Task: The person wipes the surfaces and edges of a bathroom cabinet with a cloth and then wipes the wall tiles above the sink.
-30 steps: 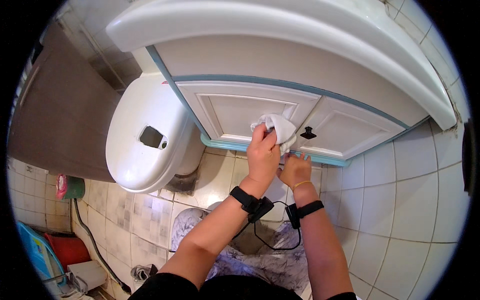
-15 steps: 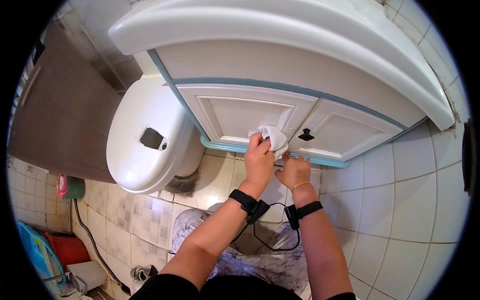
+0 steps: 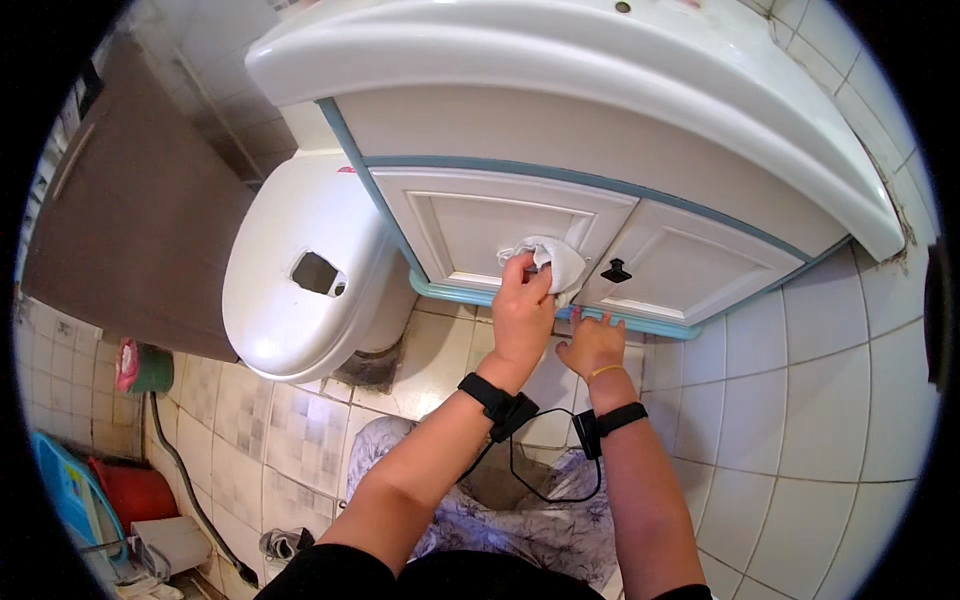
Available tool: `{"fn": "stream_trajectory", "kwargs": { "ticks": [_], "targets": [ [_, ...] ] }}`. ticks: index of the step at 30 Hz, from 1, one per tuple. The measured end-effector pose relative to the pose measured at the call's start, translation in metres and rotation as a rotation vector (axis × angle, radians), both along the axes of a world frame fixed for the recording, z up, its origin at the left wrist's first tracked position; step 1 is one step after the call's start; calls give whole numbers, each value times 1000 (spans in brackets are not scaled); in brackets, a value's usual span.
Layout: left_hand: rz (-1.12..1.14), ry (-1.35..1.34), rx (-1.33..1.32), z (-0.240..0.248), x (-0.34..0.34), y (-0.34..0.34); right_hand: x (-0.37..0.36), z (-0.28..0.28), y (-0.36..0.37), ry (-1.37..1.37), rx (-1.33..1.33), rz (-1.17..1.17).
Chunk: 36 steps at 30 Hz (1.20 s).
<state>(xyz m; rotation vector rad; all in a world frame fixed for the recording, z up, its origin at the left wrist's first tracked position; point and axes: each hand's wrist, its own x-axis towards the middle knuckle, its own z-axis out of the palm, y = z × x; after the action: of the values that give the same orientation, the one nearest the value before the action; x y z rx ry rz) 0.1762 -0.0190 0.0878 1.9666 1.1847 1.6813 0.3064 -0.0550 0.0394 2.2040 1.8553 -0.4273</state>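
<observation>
A white cloth (image 3: 562,264) is bunched in my left hand (image 3: 522,312), whose fingers are closed on it. The cloth lies against the lower right part of the left cabinet door (image 3: 487,228), a white panel with a raised frame. My right hand (image 3: 594,347) rests its fingertips at the blue base trim (image 3: 655,326) under the doors. Its fingers are apart and nothing shows in them. A black knob (image 3: 617,270) sits on the right cabinet door (image 3: 690,262), just above my right hand.
A white washbasin (image 3: 560,75) overhangs the cabinet. To the left stands a toilet with its lid (image 3: 275,255) down, a hole broken through it. A brown panel (image 3: 135,215), a hose (image 3: 185,480) and a red bin (image 3: 137,497) are farther left. A cable (image 3: 540,497) links my wrist straps.
My left hand and the cloth have moved slightly up the left door. My right hand stays by the base trim, its fingers slightly shifted. The whole view has shifted a little.
</observation>
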Motion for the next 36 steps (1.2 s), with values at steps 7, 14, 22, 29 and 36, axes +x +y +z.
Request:
{"fn": "stream_trajectory", "kwargs": {
  "ticks": [7, 14, 22, 29, 36],
  "targets": [
    [-5, 120, 147, 39, -1, 8, -1, 5, 0, -5, -3, -26],
    [95, 132, 258, 34, -29, 24, 0, 1, 2, -27, 3, -21],
    [43, 351, -170, -51, -47, 21, 2, -4, 2, -10, -13, -14],
    [139, 77, 195, 41, -40, 30, 2, -4, 2, -31, -8, -16],
    [202, 194, -131, -58, -63, 27, -3, -2, 4, -28, -9, -22]
  ]
}}
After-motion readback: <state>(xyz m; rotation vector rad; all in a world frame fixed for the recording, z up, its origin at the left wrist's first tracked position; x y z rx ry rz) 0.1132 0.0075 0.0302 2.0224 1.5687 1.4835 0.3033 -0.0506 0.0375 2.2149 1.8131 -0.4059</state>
